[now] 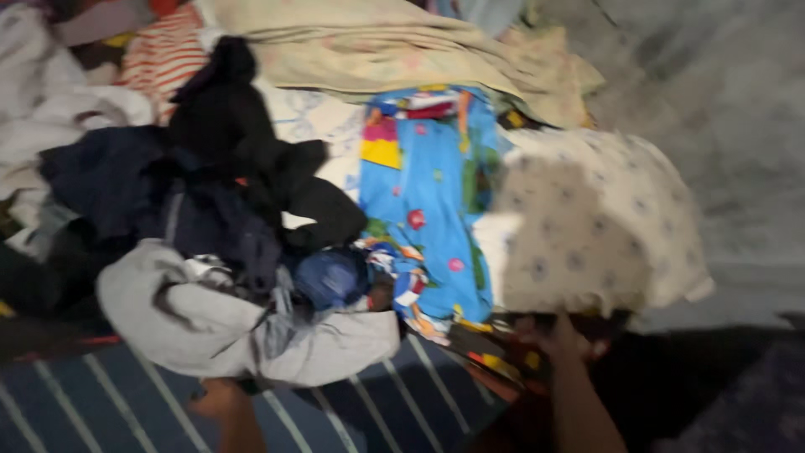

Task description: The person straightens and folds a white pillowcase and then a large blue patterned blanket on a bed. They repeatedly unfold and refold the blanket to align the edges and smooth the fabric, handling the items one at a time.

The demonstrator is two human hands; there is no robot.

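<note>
On a dark blue striped cover (126,394), in the head view, lies a loose heap of laundry: black and navy garments (226,168) on top, a grey garment (210,327) at the near edge, a bright blue patterned cloth (428,193) beside them and a pale dotted cloth (587,226) to the right. The left hand (220,401) reaches in under the grey garment, seemingly taking its weight from below; its fingers are hidden, so their state cannot be told. The right hand (560,337) goes under the dotted cloth's near edge, the fingers tucked into colourful fabric (495,361); whether they grip is too blurred to tell. Both arms flank the heap, as if to gather it.
</note>
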